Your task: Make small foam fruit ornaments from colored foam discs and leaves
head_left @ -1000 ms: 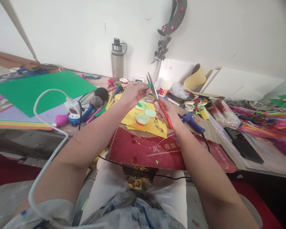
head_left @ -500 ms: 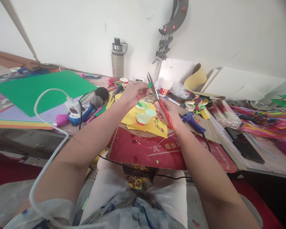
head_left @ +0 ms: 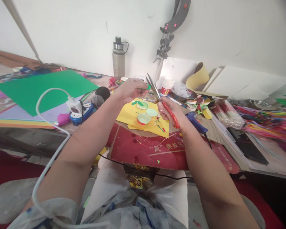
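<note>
Scissors (head_left: 166,107) with red handles show in my head view, held up above the near middle of the table (head_left: 276,165), blades pointing up and away from me. The fingers of my right hand (head_left: 176,111) are curled around the handles. Those of my left hand (head_left: 134,89) pinch a small green piece (head_left: 148,86) close beside the blades. Compared with half a second ago, both grips are the same, but my left hand and forearm now hide more of the small cups behind them. More of the yellow sheets (head_left: 126,113) shows, and the whole view has shifted slightly.

On those sheets lie a pale green disc (head_left: 152,112) and a red-sided cup (head_left: 144,118). A red board (head_left: 143,154) lies nearer me. To the right are a blue glue gun (head_left: 197,122), a black phone (head_left: 248,144) and bright, blurred strands (head_left: 271,122); to the left, a large green sheet (head_left: 50,90). A grey bottle (head_left: 118,62) stands upright by the white wall (head_left: 73,31).
</note>
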`<state>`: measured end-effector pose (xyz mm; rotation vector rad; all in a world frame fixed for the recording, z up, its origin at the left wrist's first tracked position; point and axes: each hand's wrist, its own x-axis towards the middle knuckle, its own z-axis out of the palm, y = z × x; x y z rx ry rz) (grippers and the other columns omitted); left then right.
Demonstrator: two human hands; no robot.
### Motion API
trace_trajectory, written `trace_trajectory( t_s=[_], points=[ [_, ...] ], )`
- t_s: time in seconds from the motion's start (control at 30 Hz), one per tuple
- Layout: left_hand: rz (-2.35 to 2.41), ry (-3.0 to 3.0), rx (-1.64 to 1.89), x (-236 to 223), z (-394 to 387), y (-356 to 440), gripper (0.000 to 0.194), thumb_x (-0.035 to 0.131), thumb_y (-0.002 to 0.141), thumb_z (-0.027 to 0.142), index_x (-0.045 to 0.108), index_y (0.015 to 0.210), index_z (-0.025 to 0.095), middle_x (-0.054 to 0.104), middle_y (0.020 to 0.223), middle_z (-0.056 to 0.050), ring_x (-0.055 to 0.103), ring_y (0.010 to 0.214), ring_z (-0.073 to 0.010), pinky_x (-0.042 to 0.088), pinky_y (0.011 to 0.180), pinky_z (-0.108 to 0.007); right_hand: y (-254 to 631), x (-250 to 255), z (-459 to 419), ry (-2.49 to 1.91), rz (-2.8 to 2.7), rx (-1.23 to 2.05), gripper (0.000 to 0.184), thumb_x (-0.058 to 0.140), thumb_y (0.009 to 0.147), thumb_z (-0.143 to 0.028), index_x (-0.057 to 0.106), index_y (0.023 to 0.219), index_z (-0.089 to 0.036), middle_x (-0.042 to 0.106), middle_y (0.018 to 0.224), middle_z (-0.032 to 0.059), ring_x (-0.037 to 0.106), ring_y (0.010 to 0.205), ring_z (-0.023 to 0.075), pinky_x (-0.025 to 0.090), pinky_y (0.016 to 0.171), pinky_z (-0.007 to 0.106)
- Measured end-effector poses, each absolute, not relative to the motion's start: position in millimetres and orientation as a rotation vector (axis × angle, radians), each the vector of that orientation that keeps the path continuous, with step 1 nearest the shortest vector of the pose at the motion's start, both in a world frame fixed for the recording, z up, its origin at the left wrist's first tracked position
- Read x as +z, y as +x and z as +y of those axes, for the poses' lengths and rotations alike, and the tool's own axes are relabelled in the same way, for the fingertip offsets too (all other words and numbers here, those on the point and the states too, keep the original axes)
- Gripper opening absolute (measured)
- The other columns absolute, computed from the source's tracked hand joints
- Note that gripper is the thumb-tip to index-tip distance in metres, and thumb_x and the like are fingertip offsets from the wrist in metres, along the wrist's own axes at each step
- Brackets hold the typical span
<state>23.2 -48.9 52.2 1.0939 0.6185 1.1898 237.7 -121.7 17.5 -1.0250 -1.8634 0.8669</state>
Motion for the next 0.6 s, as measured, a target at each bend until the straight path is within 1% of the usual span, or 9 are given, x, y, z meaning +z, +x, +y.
trace_trajectory(
  t_s=[0.1,0.17,0.23,0.3,0.43,0.5,0.6],
  points=[
    [0.630,1.078,1.182,51.3,-46.2,19.6,0.018,0.080,0.068,0.001,0.067,0.069,0.013,0.065,0.062,-0.004,0.068,0.061,-0.0124,0.056,0.068,-0.028,237.1,19.6,-124.0,-1.007,-1.885,0.885,0.057,0.068,0.082,-0.079,0.058,0.088,-0.024,0.039,0.069,-0.0045,0.037,0.060,0.0108,0.032,0.049,0.024],
    [0.613,1.135,1.162,50.6,-44.7,18.0,0.017,0.081,0.070,0.003,0.068,0.067,0.013,0.065,0.061,-0.004,0.066,0.060,-0.0117,0.054,0.065,-0.027,236.6,21.3,-125.7,-1.000,-1.882,0.893,0.057,0.068,0.082,-0.079,0.059,0.089,-0.023,0.038,0.068,-0.0046,0.037,0.059,0.0111,0.032,0.050,0.025],
    [0.611,1.220,1.137,50.4,-44.1,17.2,0.018,0.080,0.075,0.007,0.067,0.063,0.012,0.064,0.060,-0.005,0.064,0.057,-0.0099,0.052,0.061,-0.024,236.3,23.0,-127.1,-0.992,-1.888,0.892,0.058,0.067,0.082,-0.080,0.061,0.091,-0.023,0.040,0.068,-0.0042,0.038,0.061,0.0119,0.034,0.051,0.025],
    [0.632,1.279,1.127,51.0,-44.8,17.2,0.024,0.077,0.081,0.009,0.066,0.060,0.012,0.063,0.058,-0.004,0.061,0.055,-0.0080,0.051,0.058,-0.023,236.2,24.3,-127.7,-0.988,-1.906,0.882,0.058,0.067,0.081,-0.080,0.062,0.090,-0.023,0.041,0.068,-0.0037,0.040,0.062,0.0126,0.035,0.053,0.026],
    [0.679,1.327,1.106,54.2,-47.7,17.4,0.031,0.072,0.088,0.009,0.064,0.058,0.013,0.062,0.056,-0.004,0.058,0.055,-0.0074,0.049,0.058,-0.024,236.6,25.5,-127.4,-0.985,-1.920,0.850,0.058,0.067,0.081,-0.081,0.062,0.088,-0.024,0.041,0.069,-0.0030,0.041,0.063,0.0129,0.033,0.053,0.026],
    [0.695,1.340,1.085,55.4,-48.4,17.0,0.031,0.073,0.088,0.009,0.063,0.059,0.014,0.062,0.056,-0.003,0.058,0.056,-0.0079,0.047,0.058,-0.024,236.8,25.8,-127.6,-0.997,-1.925,0.859,0.059,0.066,0.081,-0.082,0.061,0.086,-0.024,0.040,0.068,-0.0033,0.039,0.062,0.0122,0.030,0.052,0.026],
    [0.702,1.337,1.075,55.5,-47.6,15.7,0.029,0.080,0.083,0.012,0.063,0.059,0.014,0.061,0.056,-0.002,0.058,0.056,-0.0085,0.047,0.059,-0.026,237.5,25.6,-128.3,-1.023,-1.927,0.884,0.059,0.066,0.081,-0.083,0.058,0.083,-0.024,0.039,0.068,-0.0037,0.036,0.060,0.0111,0.027,0.051,0.025]
  ],
)
